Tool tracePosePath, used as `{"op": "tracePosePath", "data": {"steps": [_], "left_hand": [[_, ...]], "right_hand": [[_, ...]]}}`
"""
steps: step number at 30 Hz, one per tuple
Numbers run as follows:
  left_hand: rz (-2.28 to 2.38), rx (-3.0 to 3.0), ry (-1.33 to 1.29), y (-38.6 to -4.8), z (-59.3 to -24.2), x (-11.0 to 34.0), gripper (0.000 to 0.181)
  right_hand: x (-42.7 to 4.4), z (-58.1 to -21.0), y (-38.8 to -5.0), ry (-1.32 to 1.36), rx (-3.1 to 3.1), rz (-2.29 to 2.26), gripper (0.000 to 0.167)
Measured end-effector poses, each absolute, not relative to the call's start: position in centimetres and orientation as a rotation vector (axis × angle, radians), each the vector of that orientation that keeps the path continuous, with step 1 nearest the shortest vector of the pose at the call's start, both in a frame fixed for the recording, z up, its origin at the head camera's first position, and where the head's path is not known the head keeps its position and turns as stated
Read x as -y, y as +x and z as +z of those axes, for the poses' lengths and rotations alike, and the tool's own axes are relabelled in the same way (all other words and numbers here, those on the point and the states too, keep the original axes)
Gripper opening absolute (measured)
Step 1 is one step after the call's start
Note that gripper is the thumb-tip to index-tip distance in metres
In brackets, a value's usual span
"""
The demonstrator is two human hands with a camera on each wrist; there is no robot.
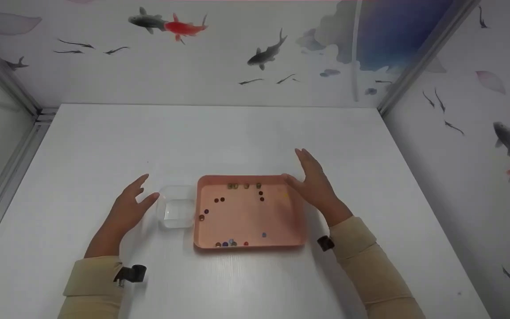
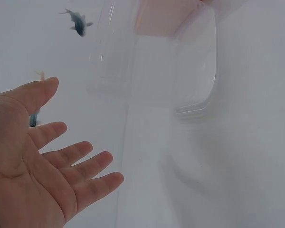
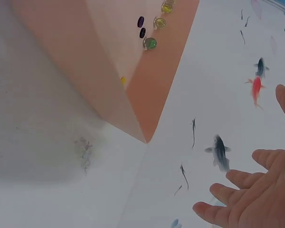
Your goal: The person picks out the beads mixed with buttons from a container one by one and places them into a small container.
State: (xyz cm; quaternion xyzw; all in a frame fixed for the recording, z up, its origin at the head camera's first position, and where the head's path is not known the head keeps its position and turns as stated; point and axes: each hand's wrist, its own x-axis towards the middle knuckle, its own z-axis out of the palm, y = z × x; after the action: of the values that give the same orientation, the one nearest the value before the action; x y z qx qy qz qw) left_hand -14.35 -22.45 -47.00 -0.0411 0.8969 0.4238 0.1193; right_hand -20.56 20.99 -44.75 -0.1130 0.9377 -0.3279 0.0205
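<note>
A pink tray (image 1: pixel 233 217) lies on the white table, with small marbles (image 1: pixel 246 186) and dark beads (image 1: pixel 222 199) scattered along its edges. Against its left side stands a clear plastic container (image 1: pixel 179 210), also seen in the left wrist view (image 2: pixel 194 111). My left hand (image 1: pixel 126 210) hovers just left of the container, fingers spread and holding nothing. By the tray's upper right corner is my right hand (image 1: pixel 317 184), its fingers extended and empty; whether its thumb touches the rim I cannot tell. In the right wrist view, green and yellow marbles (image 3: pixel 150 43) lie along the tray wall (image 3: pixel 156 95).
White table surface (image 1: pixel 104 133) surrounds the tray. Behind it rises a wall panel (image 1: pixel 219 79) painted with fish, and another panel (image 1: pixel 472 146) stands at the right. Metal frame posts (image 1: pixel 5 79) run at the corners.
</note>
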Motion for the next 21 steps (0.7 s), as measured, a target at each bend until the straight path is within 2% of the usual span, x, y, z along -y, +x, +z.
{"op": "tracePosePath", "data": {"steps": [8, 21], "left_hand": [[1.259, -2.582, -0.102, -14.8, -47.5, 22.6, 0.065], [1.344, -2.495, -0.127, -15.2, -48.2, 22.5, 0.054]], "right_hand": [[-20.9, -44.8, -21.3, -0.329, -2.813, -1.160, 0.084], [-19.9, -44.6, -22.1, -0.310, -2.745, -1.263, 0.073]]}}
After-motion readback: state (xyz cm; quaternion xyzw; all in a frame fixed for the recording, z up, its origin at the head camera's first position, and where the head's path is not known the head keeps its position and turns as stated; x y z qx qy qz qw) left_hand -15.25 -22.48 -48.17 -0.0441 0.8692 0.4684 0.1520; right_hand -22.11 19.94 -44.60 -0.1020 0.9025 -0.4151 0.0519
